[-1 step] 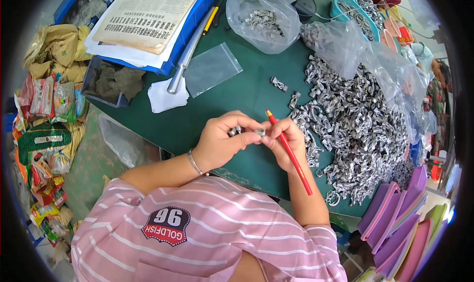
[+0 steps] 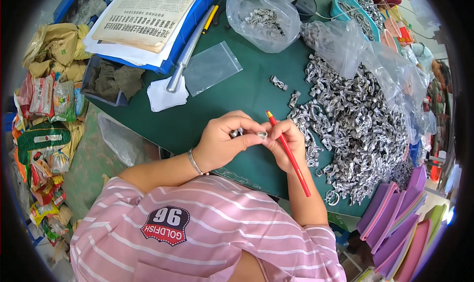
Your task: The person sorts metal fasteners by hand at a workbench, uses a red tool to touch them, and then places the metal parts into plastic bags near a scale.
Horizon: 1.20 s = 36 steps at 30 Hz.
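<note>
Over the near part of the green table, my left hand (image 2: 216, 142) pinches a small silver ring (image 2: 262, 135) between thumb and forefinger. More small silver pieces (image 2: 236, 132) show within its curled fingers; their exact kind is hard to make out. My right hand (image 2: 288, 142) grips a red pencil-like stick (image 2: 295, 166) with a yellowish tip, slanting across the palm side. Its thumb and fingertips meet the ring's right side. Just right of that hand lies a large heap of silver-grey loop-shaped pieces (image 2: 355, 129).
A tapered metal ring stick (image 2: 190, 46) leans over white paper pieces (image 2: 167, 95), beside a flat clear zip bag (image 2: 213, 69). Papers (image 2: 143, 18) lie on a blue tray at the back left. A plastic bag (image 2: 269, 40) holds more silver pieces. Purple foam blocks (image 2: 390, 208) stand right.
The ring has tilted slightly in my fingertips, so its round opening shows more. Both hands stay almost in place.
</note>
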Motion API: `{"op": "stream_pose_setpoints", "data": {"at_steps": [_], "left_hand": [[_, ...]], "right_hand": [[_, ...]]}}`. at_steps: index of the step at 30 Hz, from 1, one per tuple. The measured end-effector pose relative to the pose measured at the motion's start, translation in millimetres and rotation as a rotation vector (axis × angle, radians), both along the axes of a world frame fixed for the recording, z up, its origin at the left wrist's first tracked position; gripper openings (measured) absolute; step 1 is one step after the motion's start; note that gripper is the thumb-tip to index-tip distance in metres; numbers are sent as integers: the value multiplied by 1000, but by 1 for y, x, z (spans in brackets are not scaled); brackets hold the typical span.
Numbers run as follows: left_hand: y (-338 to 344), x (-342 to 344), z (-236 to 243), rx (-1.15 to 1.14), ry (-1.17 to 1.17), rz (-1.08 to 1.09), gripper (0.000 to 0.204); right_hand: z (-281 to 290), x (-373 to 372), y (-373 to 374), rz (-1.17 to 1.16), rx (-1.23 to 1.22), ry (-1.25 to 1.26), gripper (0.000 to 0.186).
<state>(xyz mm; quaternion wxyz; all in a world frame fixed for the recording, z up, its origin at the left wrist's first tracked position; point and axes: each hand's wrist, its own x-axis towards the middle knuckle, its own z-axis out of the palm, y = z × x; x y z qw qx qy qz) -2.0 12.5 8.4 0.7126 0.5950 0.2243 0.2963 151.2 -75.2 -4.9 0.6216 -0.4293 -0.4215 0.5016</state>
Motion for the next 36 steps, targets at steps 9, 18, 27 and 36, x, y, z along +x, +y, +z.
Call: {"op": "stream_pose_setpoints", "data": {"at_steps": [9,18,27,36], "left_hand": [[-5,-1,-1,165,5,-43,19],[-6,-1,-12,-703,-5,-166,23],[0,-7,-6,-1024,-108,-125,8],[-4,-4,-1,-822,91,-31,18]], "right_hand": [[-1,5,-11,-177,146,-436,30],[19,-8,-8,-202,191,-303,35],[6,57,52,-443,-30,-1073,21],[7,37,36,-376,59,-757,26]]}}
